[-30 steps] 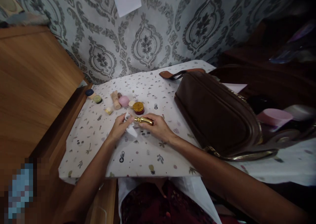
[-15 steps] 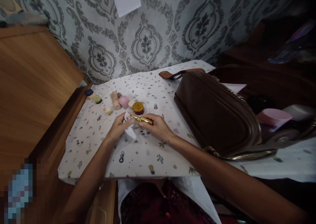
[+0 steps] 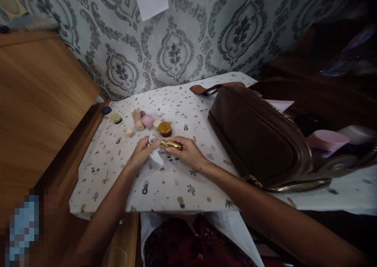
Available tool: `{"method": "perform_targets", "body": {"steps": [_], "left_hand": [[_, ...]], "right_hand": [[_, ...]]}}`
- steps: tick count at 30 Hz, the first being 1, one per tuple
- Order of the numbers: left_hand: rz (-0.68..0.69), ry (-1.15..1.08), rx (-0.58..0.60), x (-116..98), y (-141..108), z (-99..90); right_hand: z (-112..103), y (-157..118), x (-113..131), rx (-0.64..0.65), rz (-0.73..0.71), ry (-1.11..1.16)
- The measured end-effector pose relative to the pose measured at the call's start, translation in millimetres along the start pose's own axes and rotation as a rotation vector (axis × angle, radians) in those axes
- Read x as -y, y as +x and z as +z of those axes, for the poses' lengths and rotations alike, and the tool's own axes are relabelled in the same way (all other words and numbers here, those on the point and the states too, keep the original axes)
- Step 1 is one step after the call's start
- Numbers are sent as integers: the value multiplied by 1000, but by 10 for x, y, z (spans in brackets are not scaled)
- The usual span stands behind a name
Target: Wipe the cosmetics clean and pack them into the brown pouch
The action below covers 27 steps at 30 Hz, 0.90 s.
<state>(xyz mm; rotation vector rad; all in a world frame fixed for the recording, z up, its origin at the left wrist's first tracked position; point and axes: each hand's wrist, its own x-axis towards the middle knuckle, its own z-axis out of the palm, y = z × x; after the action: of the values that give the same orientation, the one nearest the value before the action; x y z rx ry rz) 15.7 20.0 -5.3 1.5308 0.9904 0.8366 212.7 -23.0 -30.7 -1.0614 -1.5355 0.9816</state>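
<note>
My left hand [image 3: 141,151] is closed on a white wipe [image 3: 155,155], whose loose end hangs below the fingers. The wipe's upper part is wrapped against the left end of a shiny gold tube [image 3: 172,144], which looks like a lipstick or mascara. My right hand [image 3: 188,152] grips the tube's other end, partly hiding it. Just beyond the hands sits a round jar with an amber-gold lid [image 3: 165,128]. Left of it are a small cream-coloured jar [image 3: 157,124], a pink round container [image 3: 147,121] and a beige squeeze tube [image 3: 138,120].
A brown leather bag [image 3: 256,137] stands open on the right, with a pink item [image 3: 328,139] inside. A small yellowish-white piece [image 3: 129,132], a green-lidded jar [image 3: 116,118] and a dark-blue-capped container [image 3: 106,111] lie to the left. A wooden cabinet [image 3: 44,98] borders the table.
The wipe in my left hand has moved slightly right and covers more of the gold tube's left end. My right hand stays nearly still.
</note>
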Motion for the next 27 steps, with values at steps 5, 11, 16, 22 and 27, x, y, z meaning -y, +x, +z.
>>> {"method": "perform_targets", "body": {"steps": [5,11,16,22,27], "left_hand": [[96,76,56,-30,-21,-23],[130,122,83,-70,-30,-45],[109,102,21,-35,-30,5],[52,-89,-286,24,4,115],[68,-144,-234,-41,-44,247]], "right_hand": [[-24,-14,58,65,14,22],[-41,-10,52,149,55,62],[-10,17,10,236,110,246],[-15,32,91,195,200,486],[-2,28,120,219,246,505]]}}
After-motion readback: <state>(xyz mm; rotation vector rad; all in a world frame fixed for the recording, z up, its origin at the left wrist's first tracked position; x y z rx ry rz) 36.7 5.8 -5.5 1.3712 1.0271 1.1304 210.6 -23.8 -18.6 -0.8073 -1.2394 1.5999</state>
